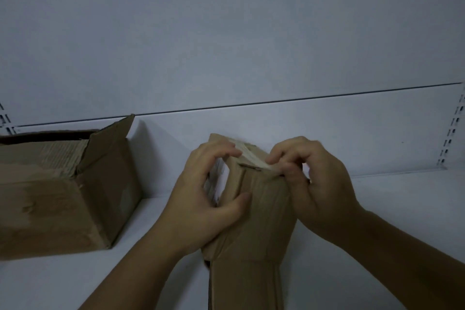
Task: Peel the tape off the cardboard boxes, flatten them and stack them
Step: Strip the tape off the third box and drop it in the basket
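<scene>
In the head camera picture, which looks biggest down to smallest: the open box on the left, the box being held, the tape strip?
1. open box, cut off at left edge
2. held box, nearer the camera, cut off below
3. tape strip

The open cardboard box [57, 196] runs off the left edge, and its inside is too dark to make out. The narrow cardboard box [254, 209] leaves the bottom edge, as do the left forearm [136, 274] and right forearm [402, 254]. The left hand [206, 199] covers part of a white label [220, 176], whose print is blurred. Fingers of the right hand [314, 184] hide 1 end of the tape strip [251, 156]. The slotted shelf upright [453, 131] is cut by the right edge.
</scene>
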### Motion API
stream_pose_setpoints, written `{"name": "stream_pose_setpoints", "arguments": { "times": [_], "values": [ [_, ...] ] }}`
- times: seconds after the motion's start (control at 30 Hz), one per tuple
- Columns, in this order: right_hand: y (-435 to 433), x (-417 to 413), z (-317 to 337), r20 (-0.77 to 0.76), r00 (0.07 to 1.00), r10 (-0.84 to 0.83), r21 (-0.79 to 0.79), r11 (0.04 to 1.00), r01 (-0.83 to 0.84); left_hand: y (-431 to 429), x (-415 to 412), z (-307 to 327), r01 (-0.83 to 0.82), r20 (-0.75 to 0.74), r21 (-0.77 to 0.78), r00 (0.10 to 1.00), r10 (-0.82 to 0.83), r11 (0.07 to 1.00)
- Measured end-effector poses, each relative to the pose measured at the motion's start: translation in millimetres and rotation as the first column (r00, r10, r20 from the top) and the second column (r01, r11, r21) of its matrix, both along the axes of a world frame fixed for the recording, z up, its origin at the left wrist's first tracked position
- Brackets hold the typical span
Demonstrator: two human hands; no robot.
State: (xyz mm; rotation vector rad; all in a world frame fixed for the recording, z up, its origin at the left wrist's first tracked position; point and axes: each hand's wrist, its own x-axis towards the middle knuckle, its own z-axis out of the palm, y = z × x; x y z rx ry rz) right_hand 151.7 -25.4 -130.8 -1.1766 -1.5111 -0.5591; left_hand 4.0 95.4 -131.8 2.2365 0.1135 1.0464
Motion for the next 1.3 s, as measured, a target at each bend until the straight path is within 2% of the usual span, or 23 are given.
{"name": "stream_pose_setpoints", "arguments": {
  "times": [0.03, 0.1, 0.2, 0.27, 0.33, 0.4, 0.47, 0.57, 0.7, 0.8, 1.03, 1.23, 1.3],
  "values": [
    [-2.9, -1.7, 3.4, -0.154, 0.986, 0.071, -0.028, 0.997, -0.076, 1.1, -1.9, 1.9, 0.01, -0.022, 0.013, 1.0, -0.01, 1.0],
    [-7.0, -3.6, 8.5, -0.41, 0.893, 0.184, -0.057, 0.972, -0.226, 3.5, -7.2, 6.9, 0.046, -0.078, 0.029, 0.996, -0.043, 0.999],
    [-9.7, -9.3, 16.1, -0.542, 0.813, 0.212, -0.178, 0.917, -0.358, 4.5, -22.2, 10.5, 0.11, -0.152, 0.03, 0.983, -0.104, 0.993],
    [-8.9, -14.4, 26.0, -0.591, 0.783, 0.194, -0.323, 0.833, -0.45, 5.4, -36.2, 10.8, 0.105, -0.192, 0.048, 0.977, -0.094, 0.993],
    [-4.3, -18.9, 38.4, -0.613, 0.773, 0.167, -0.444, 0.736, -0.511, 5.7, -48.8, 10.8, 0.048, -0.197, 0.129, 0.98, -0.021, 0.99],
    [2.2, -24.6, 46.7, -0.576, 0.806, 0.137, -0.499, 0.722, -0.479, 4.1, -57.7, 8.3, -0.049, -0.113, 0.29, 0.99, 0.085, 0.956],
    [9.7, -33.2, 47.6, -0.528, 0.841, 0.12, -0.53, 0.727, -0.437, 2.2, -62.8, 2.2, -0.128, -0.013, 0.384, 0.989, 0.144, 0.915],
    [21.1, -46.6, 45.2, -0.477, 0.87, 0.128, -0.593, 0.683, -0.426, 2.2, -72.3, -11.4, -0.193, 0.069, 0.363, 0.981, 0.18, 0.912],
    [36.7, -60.6, 50.5, -0.475, 0.873, 0.108, -0.653, 0.622, -0.432, 4.9, -88.2, -28.5, -0.245, 0.081, 0.353, 0.97, 0.231, 0.903],
    [45.6, -71.4, 46.1, -0.431, 0.898, 0.082, -0.666, 0.643, -0.378, 3.3, -94.6, -35.8, -0.26, 0.082, 0.353, 0.965, 0.247, 0.899],
    [48.0, -79.7, 29.0, -0.398, 0.917, 0.033, -0.516, 0.818, -0.253, 0.1, -96.2, -34.8, -0.271, 0.099, 0.327, 0.963, 0.252, 0.905],
    [51.9, -76.9, 26.8, -0.568, 0.823, 0.035, -0.398, 0.863, -0.311, -11.0, -102.2, -22.0, -0.225, 0.044, 0.422, 0.973, 0.228, 0.878],
    [53.1, -78.3, 25.2, -0.588, 0.808, 0.032, -0.373, 0.876, -0.306, -5.2, -97.1, -27.4, -0.288, -0.04, 0.42, 0.942, 0.335, 0.861]
  ]
}}
